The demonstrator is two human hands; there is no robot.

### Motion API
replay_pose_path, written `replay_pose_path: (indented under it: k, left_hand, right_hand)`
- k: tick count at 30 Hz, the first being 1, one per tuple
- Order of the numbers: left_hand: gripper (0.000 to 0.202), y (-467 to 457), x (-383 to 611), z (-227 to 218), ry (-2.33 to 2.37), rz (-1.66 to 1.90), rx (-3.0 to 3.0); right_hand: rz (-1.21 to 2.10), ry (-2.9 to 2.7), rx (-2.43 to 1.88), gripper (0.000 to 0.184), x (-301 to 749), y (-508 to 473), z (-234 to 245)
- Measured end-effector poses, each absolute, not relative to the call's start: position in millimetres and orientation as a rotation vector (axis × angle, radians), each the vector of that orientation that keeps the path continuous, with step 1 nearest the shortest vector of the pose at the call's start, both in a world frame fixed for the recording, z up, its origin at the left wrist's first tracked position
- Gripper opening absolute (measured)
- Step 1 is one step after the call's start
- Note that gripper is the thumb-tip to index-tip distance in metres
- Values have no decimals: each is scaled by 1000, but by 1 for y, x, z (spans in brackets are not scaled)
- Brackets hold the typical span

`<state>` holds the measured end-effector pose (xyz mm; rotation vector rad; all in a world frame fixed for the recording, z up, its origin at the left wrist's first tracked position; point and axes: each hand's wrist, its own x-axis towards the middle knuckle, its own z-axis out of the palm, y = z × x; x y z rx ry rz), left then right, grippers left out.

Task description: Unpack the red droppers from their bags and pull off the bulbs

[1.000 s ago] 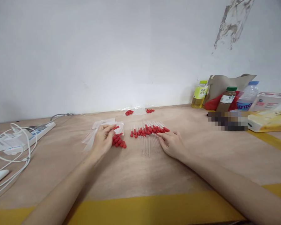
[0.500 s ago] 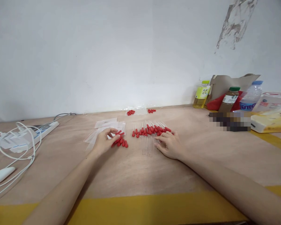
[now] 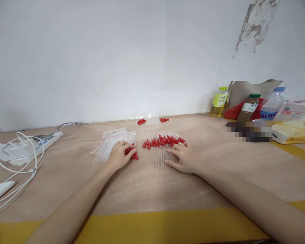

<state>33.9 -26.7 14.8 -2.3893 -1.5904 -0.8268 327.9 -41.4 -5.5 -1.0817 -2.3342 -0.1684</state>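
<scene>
My left hand (image 3: 120, 154) curls over a small pile of loose red rubber bulbs (image 3: 135, 156), with its thumb and fingers closed round some of them. Part of that pile is hidden under the fingers. My right hand (image 3: 182, 158) rests with thumb and forefinger apart at the right side of a row of glass droppers (image 3: 164, 140) with red bulbs. Its fingertips touch the droppers there. Thin clear glass tubes (image 3: 159, 157) lie side by side just below the red bulbs, their tips pointing towards me.
Flat clear zip bags (image 3: 104, 149) lie beyond my left hand. Against the wall is a clear bag (image 3: 152, 120) with red bulbs at both sides. A power strip (image 3: 49, 144) and white cables are at left; bottles (image 3: 218, 103) and a tissue pack (image 3: 292, 132) stand at right.
My left hand has lowered and closed over the loose red bulbs, hiding more of them. My right thumb has shifted slightly left and down, away from the forefinger.
</scene>
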Motion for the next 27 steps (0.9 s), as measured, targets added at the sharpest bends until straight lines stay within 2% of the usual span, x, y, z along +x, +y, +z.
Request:
replay_pose_path:
  k: [8,14,17,19,23,27]
  left_hand:
    - [23,-29,36,15,-1602,-833,-2394]
    - [28,-32,32,16,-1611,-862,-2389]
    - [28,-40,41,22,-1533,-887,-2378]
    - [34,-49,55,25,-1429,-842,-2431]
    - [64,-64,95,23,-1227,-643,-2615]
    - [66,-55,124,13,-1206,-640,-2603]
  right_hand:
    - [-58,-2229,-1142,47,333,-42,-2]
    - [157,-2397,-1133,80,357,-38,3]
    - [170,-2414,-1164,89,358,-38,3]
    - [137,-2397,-1183,91,354,-39,3]
    - [114,-2374,-1162,92,345,-41,1]
    - [134,-2366,-1132,94,343,-41,-1]
